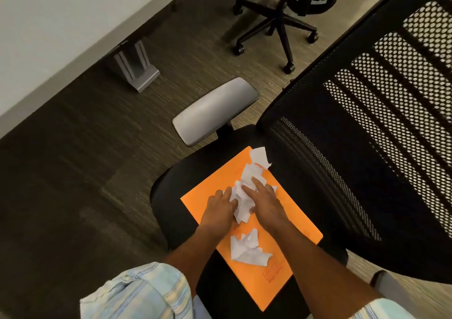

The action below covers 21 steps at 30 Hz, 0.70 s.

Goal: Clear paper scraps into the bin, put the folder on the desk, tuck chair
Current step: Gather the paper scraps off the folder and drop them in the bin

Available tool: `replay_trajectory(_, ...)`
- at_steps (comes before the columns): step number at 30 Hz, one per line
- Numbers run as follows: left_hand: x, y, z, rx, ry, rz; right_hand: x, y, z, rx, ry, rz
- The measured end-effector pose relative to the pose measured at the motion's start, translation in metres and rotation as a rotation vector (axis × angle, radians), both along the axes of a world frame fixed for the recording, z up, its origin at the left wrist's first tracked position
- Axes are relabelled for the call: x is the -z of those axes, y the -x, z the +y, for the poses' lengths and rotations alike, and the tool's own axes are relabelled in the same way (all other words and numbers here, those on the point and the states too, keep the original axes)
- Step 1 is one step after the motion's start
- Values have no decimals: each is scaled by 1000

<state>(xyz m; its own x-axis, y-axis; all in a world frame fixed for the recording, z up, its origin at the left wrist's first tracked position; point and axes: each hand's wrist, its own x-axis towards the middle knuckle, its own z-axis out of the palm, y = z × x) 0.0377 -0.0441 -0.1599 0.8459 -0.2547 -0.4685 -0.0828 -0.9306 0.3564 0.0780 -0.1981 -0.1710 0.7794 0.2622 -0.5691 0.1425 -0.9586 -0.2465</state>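
Note:
An orange folder (pixel 264 277) lies flat on the black seat of an office chair (pixel 315 196). White torn paper scraps (pixel 254 169) lie in a heap across the folder's upper half. My left hand (pixel 219 208) and my right hand (pixel 265 202) press in on the heap from either side, fingers spread and touching the paper. A second crumpled scrap (pixel 247 249) lies apart on the folder, between my forearms. One loose piece (pixel 259 156) pokes over the folder's far corner. No bin is in view.
The chair's mesh backrest (pixel 381 98) rises at the right and its grey armrest (pixel 214 110) sticks out beyond the seat. A white desk (pixel 61 25) with a grey leg (pixel 134 66) runs along the upper left. Another black chair's wheeled base (pixel 276 25) stands on the carpet.

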Motion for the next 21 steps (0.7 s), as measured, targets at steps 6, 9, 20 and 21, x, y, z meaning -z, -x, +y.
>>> replay_trajectory(6,-2,-5,7,-50,71,-20,3,10,3,79,-128,-153)
replay_trajectory(9,-4,-3,9,-79,89,-31,-1,11,6,155,-147,-198)
replay_trajectory(20,-28,2,16,-226,144,-89,-29,12,6,209,-102,-263)
replay_trajectory(21,-31,2,18,-231,142,-95,-34,13,7,214,-101,-269)
